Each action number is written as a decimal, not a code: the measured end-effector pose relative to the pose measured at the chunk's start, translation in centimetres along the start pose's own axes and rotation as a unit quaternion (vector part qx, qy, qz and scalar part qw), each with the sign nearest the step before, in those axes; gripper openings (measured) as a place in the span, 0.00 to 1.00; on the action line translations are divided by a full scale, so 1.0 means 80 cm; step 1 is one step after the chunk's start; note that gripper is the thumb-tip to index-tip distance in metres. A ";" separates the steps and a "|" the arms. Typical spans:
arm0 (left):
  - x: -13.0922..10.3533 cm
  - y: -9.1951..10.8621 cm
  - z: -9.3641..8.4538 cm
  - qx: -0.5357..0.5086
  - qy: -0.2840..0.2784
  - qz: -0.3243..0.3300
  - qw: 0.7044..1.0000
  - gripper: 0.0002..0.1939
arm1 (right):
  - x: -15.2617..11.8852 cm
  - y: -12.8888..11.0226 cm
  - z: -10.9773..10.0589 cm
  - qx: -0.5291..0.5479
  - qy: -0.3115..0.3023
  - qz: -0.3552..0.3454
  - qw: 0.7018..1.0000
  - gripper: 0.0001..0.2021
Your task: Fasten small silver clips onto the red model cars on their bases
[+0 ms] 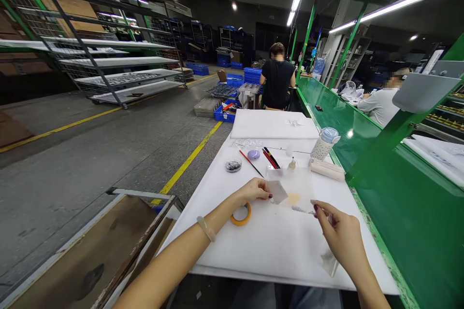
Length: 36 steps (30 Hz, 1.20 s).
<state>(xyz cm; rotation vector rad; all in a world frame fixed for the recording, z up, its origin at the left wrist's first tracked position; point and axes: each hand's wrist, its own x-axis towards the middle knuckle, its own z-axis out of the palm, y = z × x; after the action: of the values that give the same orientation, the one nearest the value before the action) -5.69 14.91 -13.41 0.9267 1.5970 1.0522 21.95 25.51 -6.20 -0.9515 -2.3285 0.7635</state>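
Between the thumb and fingers of my left hand point(253, 190) is a small greyish translucent square sheet point(277, 192), held tilted above the white table. My right hand point(340, 229) is closed in a pinch at the right; what sits between its fingertips is too small to make out. A clear flat sheet point(300, 181) lies between the hands, with a line of tiny dark bits point(300, 209) along its near edge. Left of it lies a roll of orange tape point(240, 222). Below my right hand is a clear plastic piece point(329, 261).
Behind the hands are a round dish of black bits point(233, 166), a purple rounded object point(253, 154), pens point(271, 158), a small bottle point(292, 164), a pencil case point(328, 169) and a tumbler point(324, 144). A green bench point(409, 203) borders the right; a cart point(83, 256) stands left.
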 end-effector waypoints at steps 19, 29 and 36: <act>0.002 0.028 0.000 -0.057 0.000 -0.022 0.998 0.22 | 0.027 -0.045 -0.008 -0.025 0.029 -0.082 0.996 0.21; 0.009 0.018 -0.006 -0.104 -0.008 -0.032 0.994 0.21 | 0.044 -0.060 -0.016 -0.062 0.033 -0.100 0.992 0.21; 0.008 0.012 -0.010 -0.141 -0.008 -0.045 0.989 0.21 | 0.060 -0.070 -0.024 -0.081 0.020 -0.105 0.991 0.27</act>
<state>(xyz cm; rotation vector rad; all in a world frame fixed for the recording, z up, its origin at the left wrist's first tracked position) -6.56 15.66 -12.59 0.6645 1.4176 1.1682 17.55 26.33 0.00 -0.7638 -2.4356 0.4736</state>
